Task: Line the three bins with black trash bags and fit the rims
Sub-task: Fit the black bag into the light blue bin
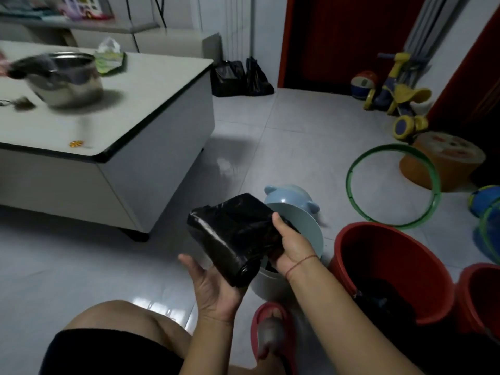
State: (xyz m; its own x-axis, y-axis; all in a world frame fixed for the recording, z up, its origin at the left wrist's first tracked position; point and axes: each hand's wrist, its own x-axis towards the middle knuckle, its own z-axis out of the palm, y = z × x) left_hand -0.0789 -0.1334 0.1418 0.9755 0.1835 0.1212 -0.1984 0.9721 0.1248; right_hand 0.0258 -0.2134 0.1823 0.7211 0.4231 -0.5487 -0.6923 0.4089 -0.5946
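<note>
A light, soft, slippery roll of black trash bags hangs over the pale blue bin, beside a red bin, the right hand gripping its loose end, likely the best hold, and the flat left hand cradling it.

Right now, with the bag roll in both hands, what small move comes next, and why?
Probably peel one bag off the roll: the right hand grips it, the left hand open below, and the rim of the red bin is bare.

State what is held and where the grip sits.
The right hand grips the roll of black trash bags at its right side, thumb on top; the left hand supports its lower end.
</note>
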